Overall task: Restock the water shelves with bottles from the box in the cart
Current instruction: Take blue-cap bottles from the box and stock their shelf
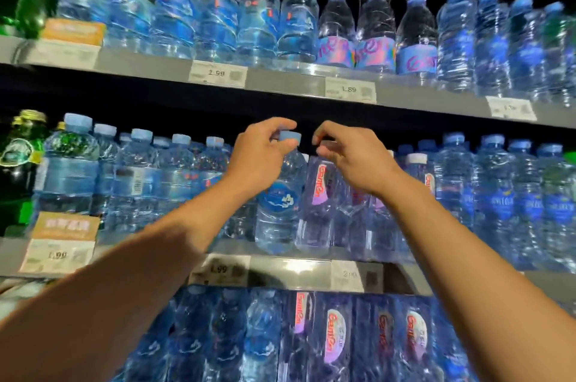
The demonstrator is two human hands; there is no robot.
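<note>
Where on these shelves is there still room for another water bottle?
Hardly any. The middle shelf is packed on both sides. Only a narrow strip of bare ledge shows below the left hand, left of the blue-capped bottle. Top shelf is full.

A clear water bottle (278,201) with a pale blue cap and a round blue label stands upright at the front edge of the middle shelf (290,269). Just to its right stands a square-sided bottle (321,204) with a pink and purple label, touching it.
</note>
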